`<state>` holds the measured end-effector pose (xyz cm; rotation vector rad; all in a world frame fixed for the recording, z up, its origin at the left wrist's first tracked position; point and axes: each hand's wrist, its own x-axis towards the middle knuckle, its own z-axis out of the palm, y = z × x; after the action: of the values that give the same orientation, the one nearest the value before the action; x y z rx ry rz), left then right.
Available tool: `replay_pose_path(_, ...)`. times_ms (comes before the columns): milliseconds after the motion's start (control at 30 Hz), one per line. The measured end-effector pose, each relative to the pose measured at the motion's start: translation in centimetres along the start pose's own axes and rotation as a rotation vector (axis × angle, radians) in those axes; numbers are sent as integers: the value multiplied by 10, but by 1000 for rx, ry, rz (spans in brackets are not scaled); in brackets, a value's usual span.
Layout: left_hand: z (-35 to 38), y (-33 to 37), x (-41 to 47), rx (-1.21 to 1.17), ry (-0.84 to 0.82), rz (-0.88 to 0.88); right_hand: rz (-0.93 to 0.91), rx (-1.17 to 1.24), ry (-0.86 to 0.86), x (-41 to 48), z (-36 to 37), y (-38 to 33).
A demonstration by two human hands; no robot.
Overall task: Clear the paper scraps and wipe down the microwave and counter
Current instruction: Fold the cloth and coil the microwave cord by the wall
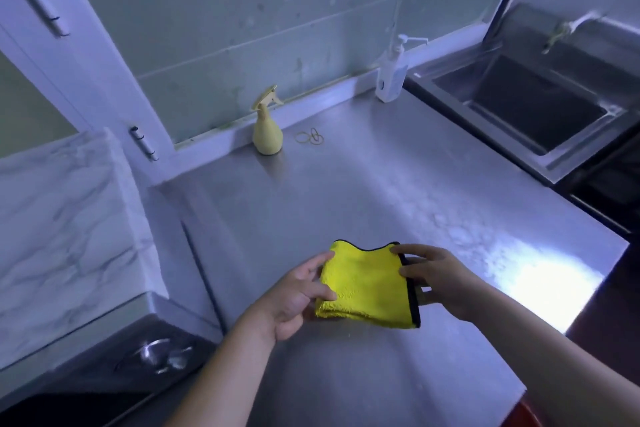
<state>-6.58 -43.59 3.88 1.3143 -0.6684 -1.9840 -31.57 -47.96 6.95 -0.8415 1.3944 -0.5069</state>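
Note:
A folded yellow cloth (367, 284) with a dark edge is held just above the steel counter (346, 184) near its front. My left hand (298, 295) grips its left edge, thumb on top and fingers beneath. My right hand (440, 277) holds the right edge, fingertips on the upper corner and thumb at the dark border. No paper scraps or microwave show in this view.
A yellow spray bottle (266, 128) stands at the back by the wall, with rubber bands (310, 138) beside it. A white pump bottle (391, 76) sits at the back right corner. A sink (533, 104) lies to the right, a stove top (152, 354) to the lower left.

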Motion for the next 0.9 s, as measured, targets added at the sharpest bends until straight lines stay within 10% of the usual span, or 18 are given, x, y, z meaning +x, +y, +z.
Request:
replay_pose_path(633,-14,281,343,119,641,384,-491,386,186,345,-46,-201)
replay_pose_path(900,-22,143,317,1073,775,206,-214,300,344,411,-35,-152)
